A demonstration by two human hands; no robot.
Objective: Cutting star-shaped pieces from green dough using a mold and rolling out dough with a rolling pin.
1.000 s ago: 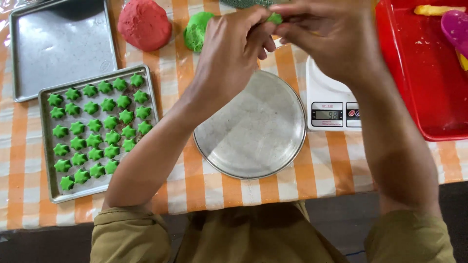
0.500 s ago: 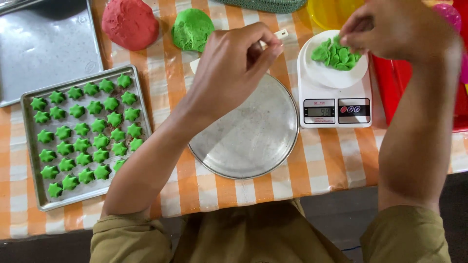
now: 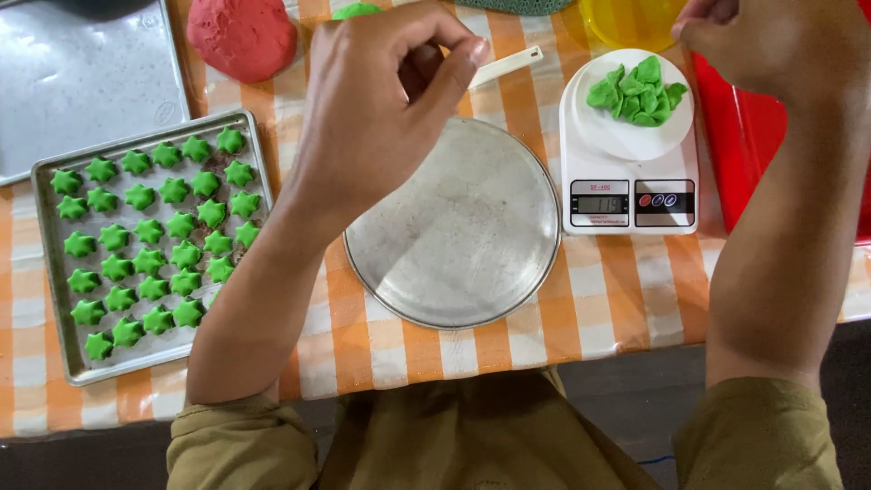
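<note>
Filling most of a rectangular baking tray [image 3: 54, 272], rows of small green star-shaped dough pieces [image 3: 150, 236] sit well left of the round metal pan [image 3: 454, 227], which serves as the centre of the layout. Only a narrow strip at the tray's right side and lower corner looks unfilled, so the shaping seems far along, with a little room left. Beyond the tray, a second, bare tray [image 3: 82, 73] lies up and left of the pan, and a red dough ball [image 3: 240, 36] rests up-left of it too. The left hand [image 3: 381, 118] hovers over the pan's upper-left rim, thumb and fingertips pinched together; whether a bit of dough sits inside the pinch I cannot tell, since the fingers hide it. A white plastic tool [image 3: 508, 65] lies just above the pan. The pan itself is bare. Just right of the pan stands a white kitchen scale [image 3: 626, 200] carrying a small plate of loose green dough bits [image 3: 635, 91], still unshaped, so a fair share of dough remains to be formed. The right hand [image 3: 771, 45] hangs farther right, above the scale and a red bin [image 3: 735, 145], fingers curled loosely closed, apparently holding nothing.
</note>
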